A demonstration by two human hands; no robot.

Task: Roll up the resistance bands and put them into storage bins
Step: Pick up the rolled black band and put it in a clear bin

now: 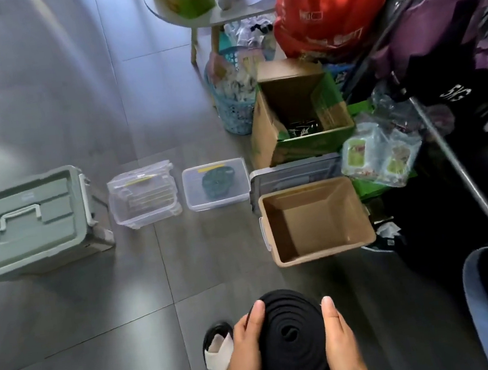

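Head view shows the rolled black band [292,338] low in frame above the floor. The left hand [247,347] and right hand [340,345] grip its sides, thumbs over the rim, fingers hidden behind the coil, wrists cut off below. Ahead, apart from it, stands an open brown bin [312,225]; a dark green coil [217,180] blurs inside the clear bin [196,204].

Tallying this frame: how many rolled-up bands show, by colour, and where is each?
Black: 1, the black roll, held between the left grip and the right grip.
Dark green: 1, the green roll, inside the lidded clear box.
Total: 2
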